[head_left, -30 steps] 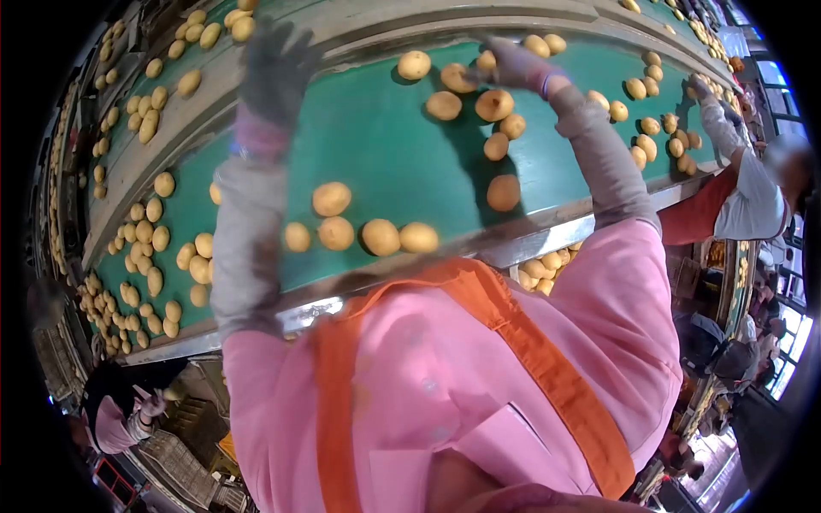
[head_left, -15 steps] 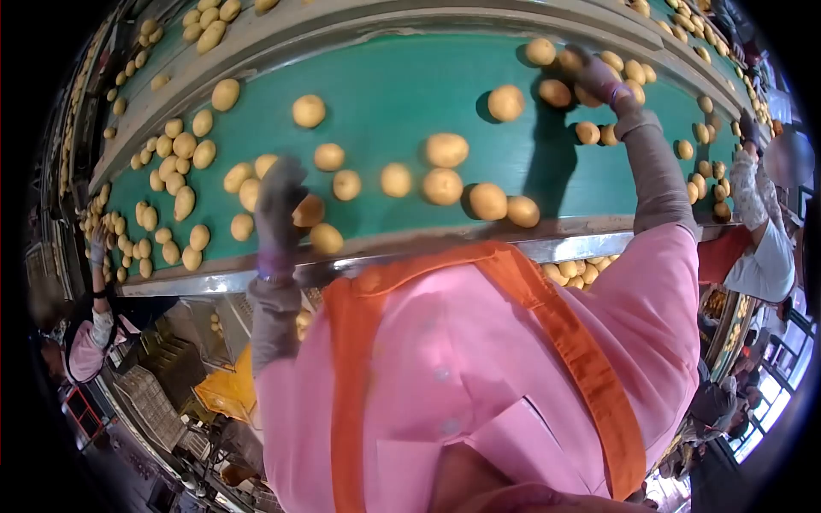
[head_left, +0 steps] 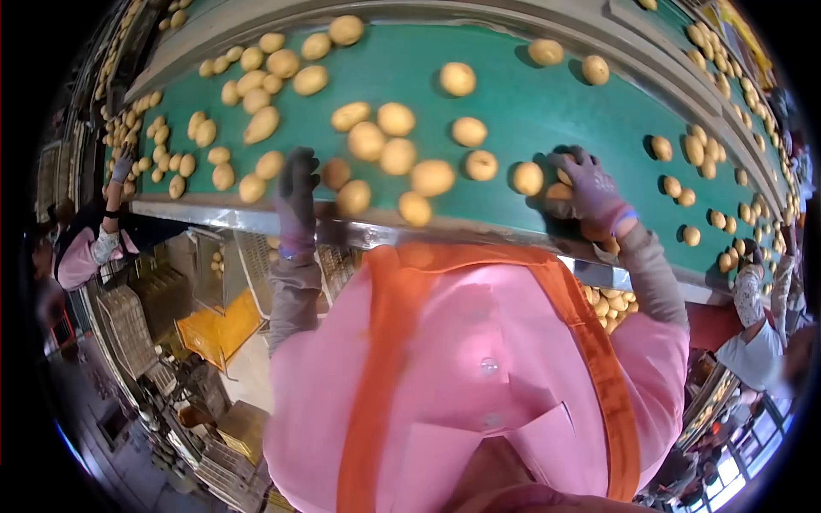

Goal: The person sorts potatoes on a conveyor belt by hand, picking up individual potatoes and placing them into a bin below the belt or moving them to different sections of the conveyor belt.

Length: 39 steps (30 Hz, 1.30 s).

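Observation:
Both my hands wear grey-purple gloves at the near edge of a green conveyor belt (head_left: 505, 201) carrying loose potatoes. My left hand (head_left: 298, 198) rests upright at the edge, fingers stretched out and holding nothing. Right beside its fingers lies a brownish potato (head_left: 335, 173), with a paler potato (head_left: 353, 197) close by. My right hand (head_left: 592, 191) curls over potatoes (head_left: 559, 191) at the near edge, partly hiding them. Below its palm, another potato (head_left: 610, 245) shows at the metal rim. Left of these fingers lies a single potato (head_left: 528, 179).
Metal rails (head_left: 479, 227) border the belt. Potatoes (head_left: 611, 306) lie heaped below the near edge. A yellow chute (head_left: 220, 325) and crates (head_left: 128, 329) stand lower left. One co-worker's gloved hand (head_left: 122, 164) reaches the belt at left; another co-worker's sleeve (head_left: 747, 295) is at right.
My right hand has come from the far side of the belt to the near edge, now over potatoes there. My left hand stays at the near edge. Potatoes on the belt have shifted right.

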Motion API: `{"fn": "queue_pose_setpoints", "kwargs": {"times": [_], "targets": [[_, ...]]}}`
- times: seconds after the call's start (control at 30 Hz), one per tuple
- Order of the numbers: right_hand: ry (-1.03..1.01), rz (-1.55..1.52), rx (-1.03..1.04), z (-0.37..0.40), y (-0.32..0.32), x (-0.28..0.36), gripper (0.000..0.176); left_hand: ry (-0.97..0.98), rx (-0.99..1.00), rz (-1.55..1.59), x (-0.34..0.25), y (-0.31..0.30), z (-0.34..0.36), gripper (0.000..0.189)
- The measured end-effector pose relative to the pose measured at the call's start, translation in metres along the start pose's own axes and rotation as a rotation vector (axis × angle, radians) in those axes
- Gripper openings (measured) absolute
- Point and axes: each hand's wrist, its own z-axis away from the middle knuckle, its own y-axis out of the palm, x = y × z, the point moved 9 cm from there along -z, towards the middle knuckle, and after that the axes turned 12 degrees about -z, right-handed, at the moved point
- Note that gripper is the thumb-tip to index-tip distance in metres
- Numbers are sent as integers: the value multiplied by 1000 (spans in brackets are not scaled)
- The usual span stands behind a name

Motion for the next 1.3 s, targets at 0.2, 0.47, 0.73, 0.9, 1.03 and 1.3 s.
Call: {"fn": "queue_pose_setpoints", "kwargs": {"times": [0.2, 0.47, 0.73, 0.9, 1.03, 1.3], "targets": [[-30, 215, 4, -1, 38, 54, 77, -47, -23, 36, 25, -27, 0, 37], [3, -754, -343, -70, -53, 63, 82, -36, -28, 77, 41, -68, -21, 28], [-313, -510, -146, -141, -13, 237, 52, -7, -229, 67, 46, -155, -50, 30], [-398, 385, -124, -160, 90, 282, 56, 0, -299, -38, 80, -214, -60, 33], [-386, -438, -270, -206, 4, 276, 65, 35, -261, -60, 87, -222, -79, 36], [-617, -15, -352, -262, 95, 430, 62, 79, -56, -141, 69, -198, -128, 34]]}}
